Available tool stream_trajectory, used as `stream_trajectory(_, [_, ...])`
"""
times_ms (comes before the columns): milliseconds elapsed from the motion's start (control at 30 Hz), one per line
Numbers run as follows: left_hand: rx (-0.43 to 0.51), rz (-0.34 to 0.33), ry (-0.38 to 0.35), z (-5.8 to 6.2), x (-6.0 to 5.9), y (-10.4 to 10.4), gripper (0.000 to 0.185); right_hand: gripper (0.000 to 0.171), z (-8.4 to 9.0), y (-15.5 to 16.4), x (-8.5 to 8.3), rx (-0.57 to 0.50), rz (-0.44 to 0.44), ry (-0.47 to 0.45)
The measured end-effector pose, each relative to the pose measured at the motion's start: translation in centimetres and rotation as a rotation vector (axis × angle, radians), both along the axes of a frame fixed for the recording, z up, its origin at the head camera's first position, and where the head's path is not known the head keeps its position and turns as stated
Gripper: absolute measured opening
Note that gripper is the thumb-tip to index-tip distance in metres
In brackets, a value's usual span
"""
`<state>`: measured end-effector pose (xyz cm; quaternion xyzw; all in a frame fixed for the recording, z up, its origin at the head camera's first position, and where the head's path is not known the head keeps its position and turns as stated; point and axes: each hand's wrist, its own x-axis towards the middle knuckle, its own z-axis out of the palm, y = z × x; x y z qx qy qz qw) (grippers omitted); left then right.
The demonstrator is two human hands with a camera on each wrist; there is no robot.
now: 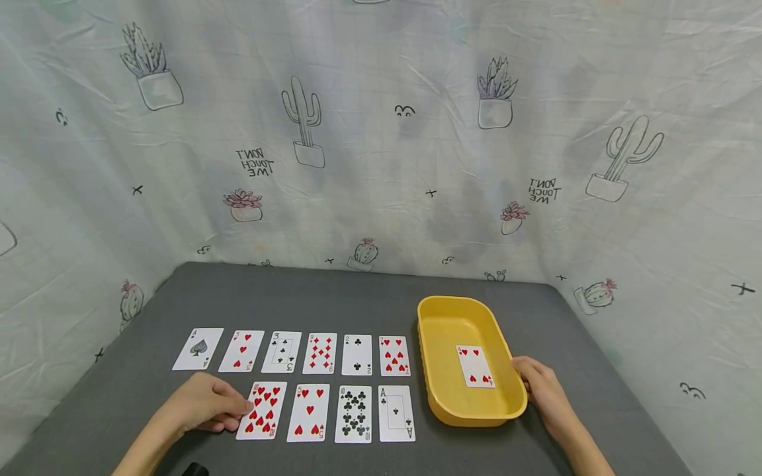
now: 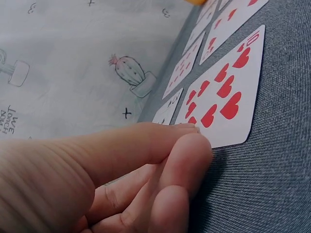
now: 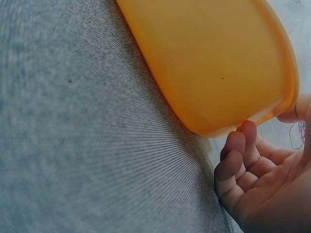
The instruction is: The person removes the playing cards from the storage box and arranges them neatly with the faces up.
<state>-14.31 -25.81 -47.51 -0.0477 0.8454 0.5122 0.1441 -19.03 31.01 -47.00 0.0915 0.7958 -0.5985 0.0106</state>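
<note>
Left hand (image 1: 205, 404) rests at the ten of hearts (image 1: 263, 410), front-left of the surface (image 1: 333, 297); grip pressed together, fingertips (image 2: 187, 127) touching the card's left edge. Right hand (image 1: 542, 390) curls its grip on the yellow tray (image 1: 434, 396) rim, front-right; a four of hearts (image 1: 475, 365) lies inside. Risk: thin card may slide instead of lifting, nudging the five of hearts (image 1: 309, 412); a tug could tip the tray. Grey fabric surface, cactus-print cloth (image 1: 381, 132) behind.
</note>
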Motion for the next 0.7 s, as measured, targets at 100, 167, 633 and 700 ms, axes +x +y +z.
stream_trajectory(100, [0.002,-0.004,0.009,0.02,0.02,0.07,0.019,0.038,0.06,-0.04,0.03,0.002,0.0,0.01])
stream_trajectory(167, [0.002,-0.006,0.013,0.07,0.07,0.12,0.019,0.038,0.02,-0.02,0.0,0.006,0.003,0.016])
stream_trajectory(633, [-0.004,-0.021,0.021,0.41,0.1,0.01,0.02,0.039,-0.3,-0.01,-0.06,0.012,-0.003,0.016])
stream_trajectory(700, [0.036,-0.032,0.03,0.6,0.0,-0.2,0.023,0.039,-0.42,-0.03,-0.07,0.008,-0.003,0.019])
